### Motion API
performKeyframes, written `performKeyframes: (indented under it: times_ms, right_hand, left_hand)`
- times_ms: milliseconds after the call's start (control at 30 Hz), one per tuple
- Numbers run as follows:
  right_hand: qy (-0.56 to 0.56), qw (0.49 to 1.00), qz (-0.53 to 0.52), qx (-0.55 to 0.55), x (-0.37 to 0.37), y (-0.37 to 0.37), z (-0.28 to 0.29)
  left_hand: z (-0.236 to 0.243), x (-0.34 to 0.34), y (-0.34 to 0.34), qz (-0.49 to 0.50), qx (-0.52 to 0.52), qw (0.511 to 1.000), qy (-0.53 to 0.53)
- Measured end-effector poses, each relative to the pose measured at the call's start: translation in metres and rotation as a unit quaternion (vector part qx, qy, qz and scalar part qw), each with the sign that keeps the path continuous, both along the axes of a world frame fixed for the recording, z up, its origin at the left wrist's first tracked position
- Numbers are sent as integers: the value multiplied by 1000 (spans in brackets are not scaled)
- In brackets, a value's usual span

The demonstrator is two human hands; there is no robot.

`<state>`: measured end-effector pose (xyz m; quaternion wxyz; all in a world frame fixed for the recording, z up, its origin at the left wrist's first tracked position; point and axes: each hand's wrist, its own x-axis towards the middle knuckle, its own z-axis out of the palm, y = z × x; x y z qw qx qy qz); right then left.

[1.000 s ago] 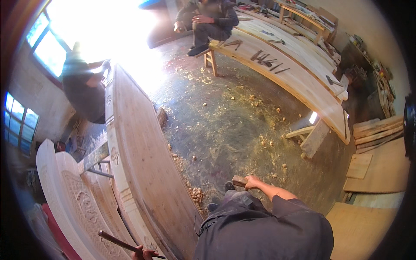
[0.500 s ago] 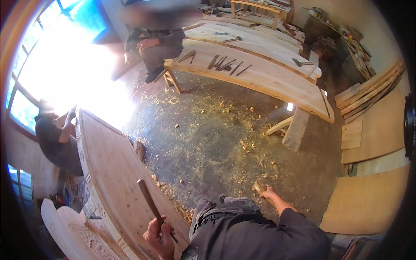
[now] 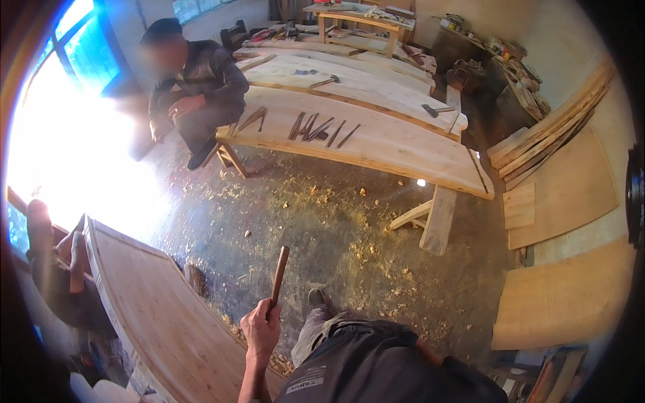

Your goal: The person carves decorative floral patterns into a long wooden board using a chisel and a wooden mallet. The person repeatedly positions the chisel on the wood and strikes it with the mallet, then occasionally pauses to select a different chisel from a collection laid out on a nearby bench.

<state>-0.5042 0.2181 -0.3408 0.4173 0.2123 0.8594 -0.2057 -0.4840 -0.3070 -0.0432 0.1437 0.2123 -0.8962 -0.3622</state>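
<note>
My left hand [image 3: 261,329] is raised in front of me, its fingers closed round a chisel [image 3: 280,272]. The brown wooden handle sticks up out of the fist, and the blade end is hidden from me. To the left of that hand lies a long pale wooden panel [image 3: 154,289] with a raised border. My right hand does not show; only a sliver of the right forearm [image 3: 427,354] appears beside my dark shirt.
Several carving tools [image 3: 316,127] lie on a plank bench [image 3: 403,151] across the room. A seated person [image 3: 201,101] is at its left end; another person [image 3: 67,289] stands by the panel. Shavings litter the floor [image 3: 322,221]. Boards [image 3: 564,289] lean along the right wall.
My view has turned to the right. My left hand has come up and away from the panel with the chisel. My right hand, earlier holding a wooden mallet-like piece, has gone out of view.
</note>
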Motion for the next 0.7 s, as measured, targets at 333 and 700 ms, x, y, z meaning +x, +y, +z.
performKeyframes:
  times_ms: [333, 700]
  right_hand:
    - [2, 999, -40, 10, -60, -5, -12]
    - [-1, 994, -105, -30, -195, -42, -38]
  left_hand:
    - [-89, -174, -70, -72, -26, 991, -106]
    - [-142, -330, -44, -82, -74, 963, -247]
